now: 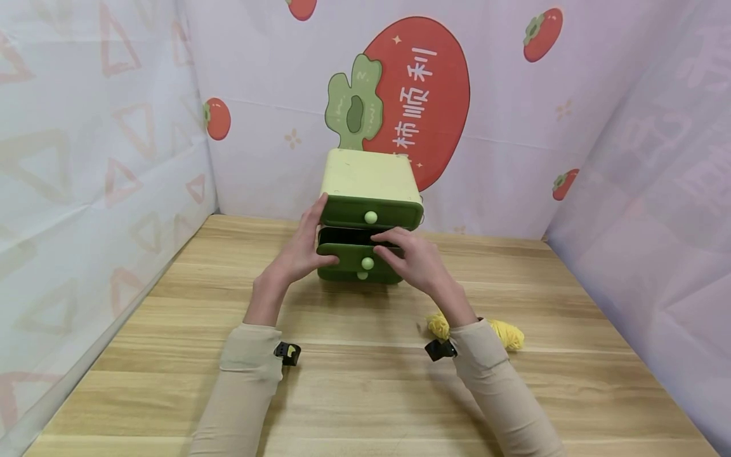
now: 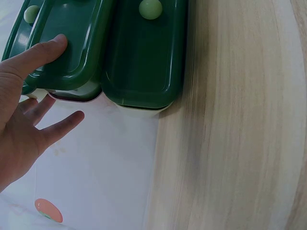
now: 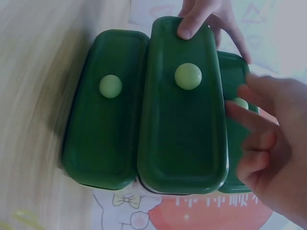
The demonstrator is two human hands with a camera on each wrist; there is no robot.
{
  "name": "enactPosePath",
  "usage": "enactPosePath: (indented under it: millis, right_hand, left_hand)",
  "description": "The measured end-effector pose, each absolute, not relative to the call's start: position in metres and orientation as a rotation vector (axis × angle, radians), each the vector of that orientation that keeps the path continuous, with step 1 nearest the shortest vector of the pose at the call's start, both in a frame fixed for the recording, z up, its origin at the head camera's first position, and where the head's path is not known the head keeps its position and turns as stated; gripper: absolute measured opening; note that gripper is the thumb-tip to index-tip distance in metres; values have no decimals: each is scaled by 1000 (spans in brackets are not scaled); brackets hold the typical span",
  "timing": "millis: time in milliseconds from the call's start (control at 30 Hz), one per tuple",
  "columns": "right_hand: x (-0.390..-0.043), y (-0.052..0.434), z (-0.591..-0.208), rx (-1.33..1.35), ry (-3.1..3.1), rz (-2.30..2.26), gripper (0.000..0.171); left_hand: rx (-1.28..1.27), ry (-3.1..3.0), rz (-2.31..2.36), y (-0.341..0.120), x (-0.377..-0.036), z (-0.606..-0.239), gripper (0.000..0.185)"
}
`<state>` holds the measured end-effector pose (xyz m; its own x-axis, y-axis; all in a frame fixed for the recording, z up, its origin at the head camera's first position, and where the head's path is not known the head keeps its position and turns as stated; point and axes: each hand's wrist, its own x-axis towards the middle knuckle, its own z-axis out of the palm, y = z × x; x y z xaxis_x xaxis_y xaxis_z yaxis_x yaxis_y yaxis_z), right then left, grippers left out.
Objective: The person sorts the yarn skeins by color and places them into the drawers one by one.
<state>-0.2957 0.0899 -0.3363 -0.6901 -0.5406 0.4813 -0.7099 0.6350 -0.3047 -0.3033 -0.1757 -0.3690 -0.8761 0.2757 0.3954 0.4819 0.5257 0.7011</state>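
Note:
A small cabinet (image 1: 365, 174) with a pale yellow-green top and three dark green drawers stands at the back of the wooden table (image 1: 354, 393). Its middle drawer (image 1: 351, 257) (image 3: 182, 134) is pulled out a little, showing a dark gap above its front. My left hand (image 1: 305, 244) (image 2: 33, 91) is at the cabinet's left side. Its thumb (image 2: 55, 43) presses the left end of that drawer front, and its fingers are straight. My right hand (image 1: 408, 257) (image 3: 268, 153) lies over the drawer's upper right edge, fingers loosely bent. It is not touching the knob (image 3: 188, 76).
A yellow, yarn-like bundle (image 1: 505, 333) lies on the table by my right wrist, partly hidden behind the sleeve. Patterned fabric walls (image 1: 85, 158) close in the table on the left, back and right. The top drawer (image 1: 371, 212) and bottom drawer (image 3: 108, 129) are pushed in.

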Motion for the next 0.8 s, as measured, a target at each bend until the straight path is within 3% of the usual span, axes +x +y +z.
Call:
enactPosePath:
  millis: [200, 500, 800]
  right_hand:
    - [-297, 90, -337, 847, -2602, 566, 33]
    - [-298, 81, -333, 964, -2768, 545, 44]
    - [-294, 84, -342, 982, -2483, 682, 27]
  left_hand:
    - [-631, -2545, -1250, -175, -302, -368, 126]
    - [-619, -2536, -1264, -176, -301, -369, 126]
    - [-630, -2529, -1284, -176, -302, -368, 126]
